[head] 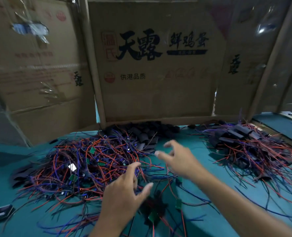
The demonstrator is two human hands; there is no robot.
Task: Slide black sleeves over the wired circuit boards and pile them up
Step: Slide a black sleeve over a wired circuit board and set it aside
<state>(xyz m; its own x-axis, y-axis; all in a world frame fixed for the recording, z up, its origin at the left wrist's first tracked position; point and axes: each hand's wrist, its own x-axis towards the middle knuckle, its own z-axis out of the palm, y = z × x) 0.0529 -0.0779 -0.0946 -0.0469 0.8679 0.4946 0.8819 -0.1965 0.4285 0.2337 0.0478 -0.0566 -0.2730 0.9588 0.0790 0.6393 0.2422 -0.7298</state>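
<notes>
Both hands over the teal table (201, 224), between picks as I read it. Neither grip holds anything.

Left hand (124, 190): fingers loosely spread, thumb out, hovering at the near edge of the unsleeved tangle (83, 168), a heap of red and blue leads with small green boards showing through. A few loose boards (178, 203) lie just beside it, toward me.

Right hand (179, 159): fingers and thumb apart and slightly curled, reaching toward the black sleeves (147, 134) heaped at the foot of the cardboard wall (159, 93). Blurred by motion; not touching them as far as I can tell.

Finished pile (244, 144) sits well apart on the right: sleeved boards on top, wires fanning out.

Judgement: step in hand is fetching the next pair, one board and one sleeve. Plenty of the tangle is left, so the task looks far from done.

Next move calls for a pinch on a single sleeve without dragging its neighbours, and for the left to lift one board free of the knotted leads, which will likely snag.
</notes>
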